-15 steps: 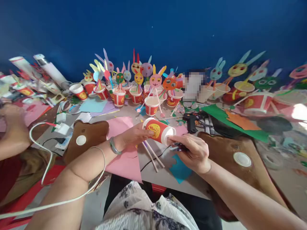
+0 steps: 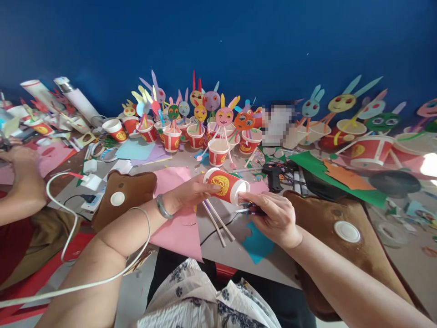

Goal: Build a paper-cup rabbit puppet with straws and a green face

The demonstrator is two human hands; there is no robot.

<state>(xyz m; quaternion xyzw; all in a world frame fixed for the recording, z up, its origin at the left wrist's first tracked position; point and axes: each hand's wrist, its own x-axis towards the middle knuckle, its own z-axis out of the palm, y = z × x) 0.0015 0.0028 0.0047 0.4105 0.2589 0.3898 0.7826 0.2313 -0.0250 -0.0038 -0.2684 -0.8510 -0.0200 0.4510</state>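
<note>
A red paper cup (image 2: 223, 186) with a yellow emblem lies sideways in my left hand (image 2: 193, 189), its white open end facing right. My fingers wrap round its base end. At the open end my right hand (image 2: 276, 216) grips what look like scissors (image 2: 254, 208) with dark handles, mostly hidden by the fingers. Their pale tips meet the cup's rim. Under the cup, two white paper sticks (image 2: 218, 223) slant down over the table. Pink paper (image 2: 179, 232) lies under my left wrist, and a blue paper scrap (image 2: 257, 243) below my right hand.
Several red cups with paper rabbit figures (image 2: 223, 116) line the back by the blue wall. A black glue gun (image 2: 273, 176) lies right of centre. Brown cushions (image 2: 128, 196) flank my arms. A white cable (image 2: 102, 282) crosses my left forearm. Another person's hand (image 2: 25, 161) works at far left.
The view has shifted slightly, so the background sits a little further right and lower. Both hands keep their hold, with the scissors still at the cup's rim.
</note>
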